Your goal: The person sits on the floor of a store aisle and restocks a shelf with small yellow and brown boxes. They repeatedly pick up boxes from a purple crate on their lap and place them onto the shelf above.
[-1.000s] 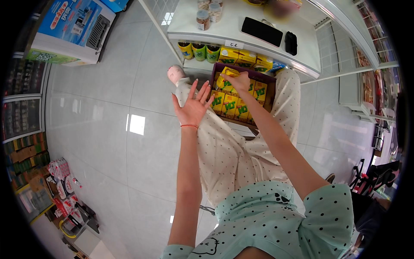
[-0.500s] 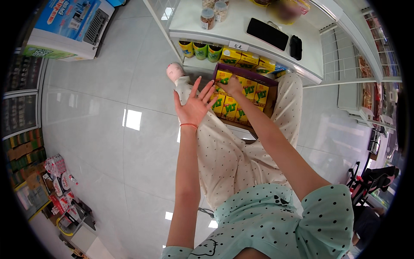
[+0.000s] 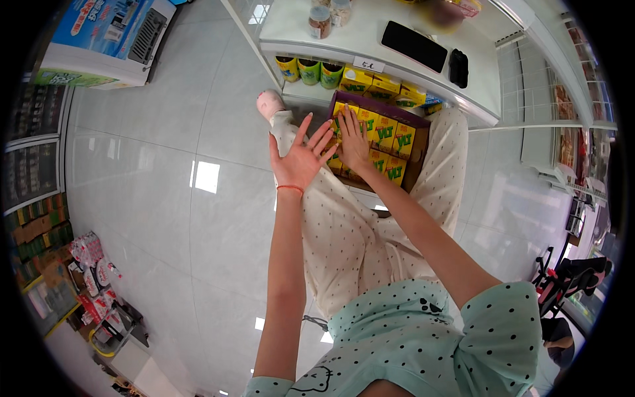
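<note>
A cardboard box (image 3: 417, 157) with a purple back edge sits on the floor between my knees, against the shelf. Rows of small yellow cartons (image 3: 402, 141) with green and red print stand inside it. My right hand (image 3: 354, 140) lies over the cartons at the box's left side, its fingers stretched out and gripping nothing. Beside it, just left of the box, my left hand (image 3: 299, 161) is raised, palm up and fingers spread, holding nothing. It covers part of the box's left edge.
More yellow cartons (image 3: 357, 79) and green and yellow canisters (image 3: 309, 72) line the low shelf. On the shelf top (image 3: 357, 40) lie a black phone (image 3: 414, 46), a black case (image 3: 458, 68) and several jars (image 3: 319, 22). A freezer (image 3: 135, 40) stands far left.
My right hand has gone from curled fingers at a carton near the box's back to stretched fingers over the cartons. My left hand stays raised; the view has shifted slightly.
</note>
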Demonstrator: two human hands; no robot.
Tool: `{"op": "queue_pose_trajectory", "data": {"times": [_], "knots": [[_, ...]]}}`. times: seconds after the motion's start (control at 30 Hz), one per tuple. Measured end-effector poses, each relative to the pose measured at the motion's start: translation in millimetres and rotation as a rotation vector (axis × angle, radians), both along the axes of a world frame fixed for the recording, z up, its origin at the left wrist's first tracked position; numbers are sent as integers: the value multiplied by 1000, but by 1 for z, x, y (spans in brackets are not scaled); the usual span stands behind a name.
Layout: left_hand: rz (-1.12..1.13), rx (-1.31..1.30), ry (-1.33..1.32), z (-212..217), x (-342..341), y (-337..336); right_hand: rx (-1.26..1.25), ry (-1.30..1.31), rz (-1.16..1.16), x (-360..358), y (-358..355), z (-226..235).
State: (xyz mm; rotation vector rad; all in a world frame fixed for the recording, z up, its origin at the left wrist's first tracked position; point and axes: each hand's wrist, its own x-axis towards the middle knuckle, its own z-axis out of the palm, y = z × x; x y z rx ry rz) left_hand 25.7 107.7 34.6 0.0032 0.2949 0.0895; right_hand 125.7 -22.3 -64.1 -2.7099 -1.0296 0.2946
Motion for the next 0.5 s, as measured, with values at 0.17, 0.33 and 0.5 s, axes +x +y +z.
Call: {"op": "queue_pose_trajectory", "data": {"times": [0.17,0.33,0.5], "knots": [[-25,34,-4,-1,2,-1,-72,85,46,6,-5,-1],[-32,27,-9,-2,4,-1,-161,139,66,12,-4,-1],[-24,5,-5,-2,3,-1,-309,219,85,28,2,-1]]}}
